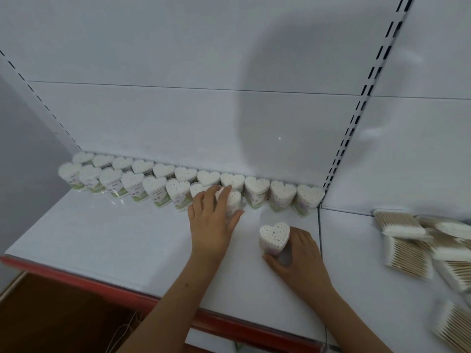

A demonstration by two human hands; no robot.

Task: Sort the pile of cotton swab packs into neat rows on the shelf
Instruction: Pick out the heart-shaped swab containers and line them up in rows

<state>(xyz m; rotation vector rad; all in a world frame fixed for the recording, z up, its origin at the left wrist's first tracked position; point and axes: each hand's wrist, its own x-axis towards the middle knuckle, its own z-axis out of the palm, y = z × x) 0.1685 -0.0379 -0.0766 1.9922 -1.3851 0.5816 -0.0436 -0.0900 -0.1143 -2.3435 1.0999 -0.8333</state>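
on a white shelf with a red front edge, two rows of heart-shaped cotton swab packs, all upright with swab tips facing up. back row tight against the rear wall, running from the left corner to the right upright post. front row just ahead of it, touching, starting at the left and reaching only to about the middle. left hand resting on the newest pack at the right end of the front row, fingers loosely curved over its top and near side, thumb spread along its right edge, holding it in place. right hand nearer the front, fingers and thumb wrapped around the lower body of a separate heart pack, upright on the shelf, well apart from both rows. to the right, past the seam between shelf panels, a loose pile of flat wooden-stick swab packs, overlapping at odd angles, somewhat blurred. below the front edge at lower left, a brown cardboard box with thin cords inside.
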